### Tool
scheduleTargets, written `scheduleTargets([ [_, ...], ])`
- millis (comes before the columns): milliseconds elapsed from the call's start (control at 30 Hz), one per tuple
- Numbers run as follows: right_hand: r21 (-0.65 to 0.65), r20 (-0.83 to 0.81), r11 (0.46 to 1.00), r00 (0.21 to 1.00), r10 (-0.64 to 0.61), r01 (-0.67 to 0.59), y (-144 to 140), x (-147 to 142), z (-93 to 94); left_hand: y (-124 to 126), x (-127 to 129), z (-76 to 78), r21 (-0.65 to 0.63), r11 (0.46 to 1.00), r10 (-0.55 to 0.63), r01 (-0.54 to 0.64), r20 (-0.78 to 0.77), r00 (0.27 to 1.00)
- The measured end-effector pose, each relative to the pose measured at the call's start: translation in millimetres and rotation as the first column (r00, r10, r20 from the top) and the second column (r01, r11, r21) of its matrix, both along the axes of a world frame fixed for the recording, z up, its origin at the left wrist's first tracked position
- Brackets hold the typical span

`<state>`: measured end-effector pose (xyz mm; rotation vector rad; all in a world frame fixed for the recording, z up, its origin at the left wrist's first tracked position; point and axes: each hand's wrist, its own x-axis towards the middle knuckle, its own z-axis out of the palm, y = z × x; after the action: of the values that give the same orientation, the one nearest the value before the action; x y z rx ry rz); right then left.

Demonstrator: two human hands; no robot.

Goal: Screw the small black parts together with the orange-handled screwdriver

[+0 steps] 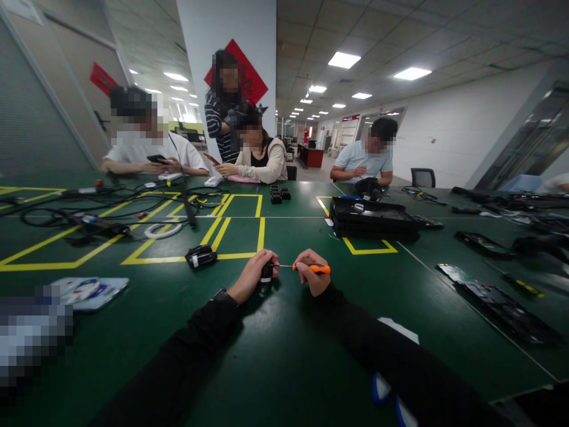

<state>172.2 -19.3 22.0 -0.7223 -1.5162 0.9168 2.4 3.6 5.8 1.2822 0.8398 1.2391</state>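
Observation:
My left hand (258, 271) is closed around a small black cylindrical part with a pale band (266, 273), held just over the green table (249, 362). In my right hand (312, 270) is a screwdriver (318, 269) with an orange and black handle, gripped between thumb and fingers. Its thin shaft points left, and the tip reaches the fingers of my left hand. Whether the tip touches the black part is hidden by those fingers. Left of my hands, a pair of similar black parts (201, 257) lies on the table.
Black trays (371, 218) are stacked to the right, beyond my right hand. Cables (111, 207) tangle at the left. More small black parts (279, 194) stand farther back. A long electronics panel (498, 305) lies at right. Several people are across the table.

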Motion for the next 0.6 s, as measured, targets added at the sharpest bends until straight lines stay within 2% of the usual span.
scheduleTargets([
  [300,0.035,-0.029,0.999,0.999,-0.014,0.015,1.8,0.5,-1.9,1.5,-1.2,-0.7,-0.019,0.999,-0.037,0.038,0.042,0.998],
  [600,0.030,-0.015,0.999,0.999,-0.034,0.034,1.3,0.0,-1.0,2.0,-2.6,-4.0,-0.013,0.998,-0.067,0.067,0.019,0.998],
])
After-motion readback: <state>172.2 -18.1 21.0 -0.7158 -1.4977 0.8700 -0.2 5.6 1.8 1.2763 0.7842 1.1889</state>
